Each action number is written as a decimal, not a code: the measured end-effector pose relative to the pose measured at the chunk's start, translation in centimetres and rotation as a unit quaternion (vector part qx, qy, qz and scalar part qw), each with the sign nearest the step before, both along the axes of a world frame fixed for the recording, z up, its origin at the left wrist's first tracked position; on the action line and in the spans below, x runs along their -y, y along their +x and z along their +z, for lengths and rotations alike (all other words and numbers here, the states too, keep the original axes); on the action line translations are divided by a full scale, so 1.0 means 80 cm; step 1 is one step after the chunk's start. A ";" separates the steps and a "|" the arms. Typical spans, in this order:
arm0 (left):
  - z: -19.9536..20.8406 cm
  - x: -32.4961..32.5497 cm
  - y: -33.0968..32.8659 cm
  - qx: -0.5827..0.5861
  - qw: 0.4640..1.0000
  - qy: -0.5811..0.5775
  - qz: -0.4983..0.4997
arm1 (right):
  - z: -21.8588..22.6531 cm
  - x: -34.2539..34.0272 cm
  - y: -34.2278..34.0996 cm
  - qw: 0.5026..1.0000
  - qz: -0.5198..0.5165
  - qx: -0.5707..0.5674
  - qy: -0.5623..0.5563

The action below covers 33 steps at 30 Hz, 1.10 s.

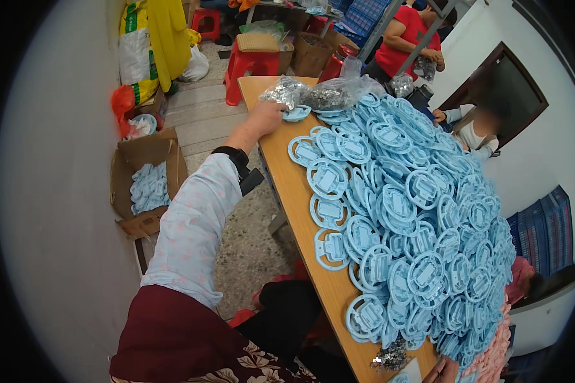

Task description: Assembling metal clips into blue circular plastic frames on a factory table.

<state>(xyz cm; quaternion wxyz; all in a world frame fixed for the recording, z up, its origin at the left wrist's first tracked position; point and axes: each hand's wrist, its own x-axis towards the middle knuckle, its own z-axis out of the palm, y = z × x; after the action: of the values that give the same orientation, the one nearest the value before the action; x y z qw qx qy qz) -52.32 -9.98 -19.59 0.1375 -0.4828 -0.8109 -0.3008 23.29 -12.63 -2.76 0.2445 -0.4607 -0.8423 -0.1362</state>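
Observation:
My left arm reaches to the far end of the table, where my left hand [266,119] touches a light blue plastic piece [296,113] beside a clear bag of small metal parts [285,93]. Its fingertips are hidden, so its grip cannot be made out. At the bottom edge, only part of my right hand [442,371] shows, low beside the pile; what it holds, if anything, is cut off. Next to it are a pale flat piece [411,373] and a small heap of shiny metal bits [390,356]. A large pile of round light blue plastic frames [406,207] covers much of the table.
The wooden table [298,210] has its left edge beside my arm. A second clear bag of metal parts [340,94] touches the pile. Pink pieces [492,350] lie at right. On the floor stand a cardboard box [122,171] and red stools [249,67]. Other people [410,35] are across the table.

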 end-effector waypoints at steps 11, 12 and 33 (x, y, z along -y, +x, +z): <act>0.005 -0.030 0.047 0.107 0.985 0.122 0.056 | 0.014 0.009 0.013 0.997 -0.054 -0.045 -0.033; 0.008 -0.026 0.048 0.086 0.978 0.152 0.110 | 0.000 0.000 0.029 0.998 -0.029 -0.058 -0.013; 0.221 -0.089 0.306 0.161 0.914 0.169 -0.333 | -0.012 -0.016 0.134 0.970 -0.187 -0.138 -0.067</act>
<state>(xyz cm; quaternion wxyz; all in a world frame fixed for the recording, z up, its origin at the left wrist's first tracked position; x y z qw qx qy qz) -27.85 -2.87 -1.89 -0.0236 -0.6390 -0.5515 -0.5357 33.99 -11.39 -3.70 0.2973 -0.6397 -0.7065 -0.0579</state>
